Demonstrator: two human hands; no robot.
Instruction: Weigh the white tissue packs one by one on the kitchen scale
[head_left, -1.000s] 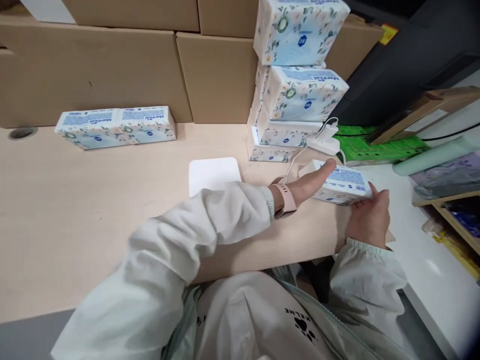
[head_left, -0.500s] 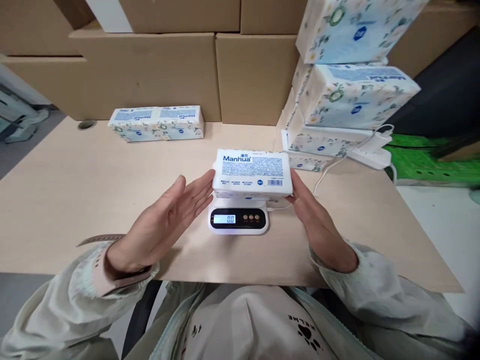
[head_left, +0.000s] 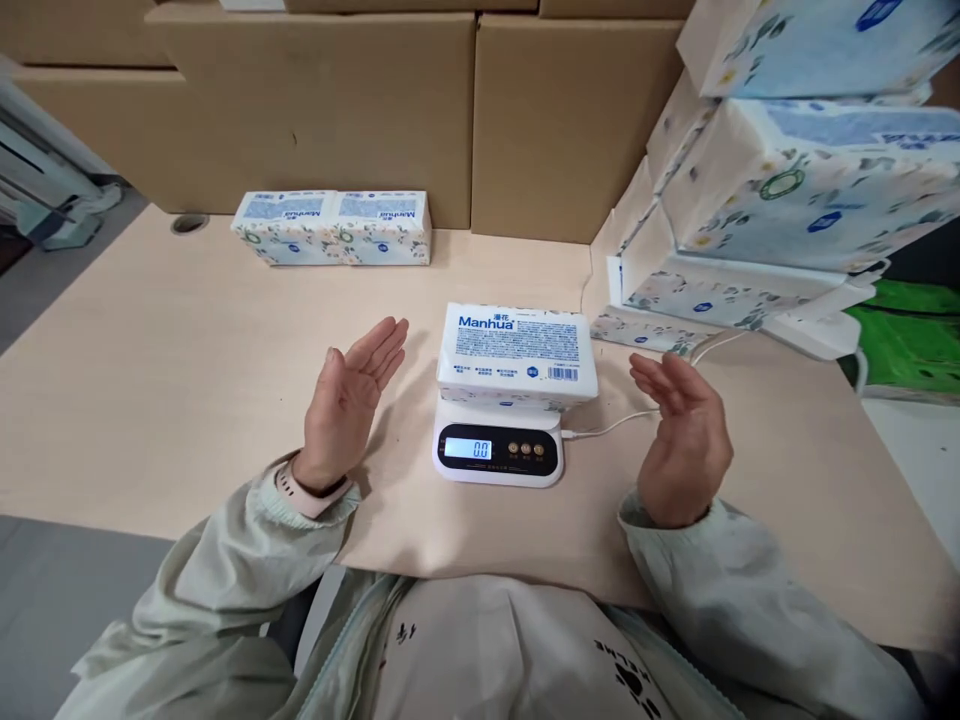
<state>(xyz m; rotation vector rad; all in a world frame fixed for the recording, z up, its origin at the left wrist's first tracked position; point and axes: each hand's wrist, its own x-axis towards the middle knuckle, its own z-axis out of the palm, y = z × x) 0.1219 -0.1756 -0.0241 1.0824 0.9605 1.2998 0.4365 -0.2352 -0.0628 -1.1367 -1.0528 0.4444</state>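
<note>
A tissue pack (head_left: 517, 355) with blue "Manhua" print rests on top of a white digital scale (head_left: 498, 455), whose lit display reads 0.0. To the left of the pack, my left hand (head_left: 351, 400) is held up with its fingers stretched out, apart from it and holding nothing. My right hand (head_left: 682, 435) is on the other side, also clear of the pack, its fingers extended and slightly curved, the palm turned inward. A white cable (head_left: 611, 428) runs into the right side of the scale.
Two more tissue packs (head_left: 334, 230) lie side by side at the back. A tall stack of tissue packs (head_left: 810, 190) stands at the right, beside a white power strip (head_left: 814, 330). Cardboard boxes (head_left: 360, 120) line the table's far edge, near a round cable hole (head_left: 190, 224).
Both hands have let go of the tissue pack and drawn apart, left hand leftward and right hand rightward. The pack stays on the scale. The camera view has shifted.
</note>
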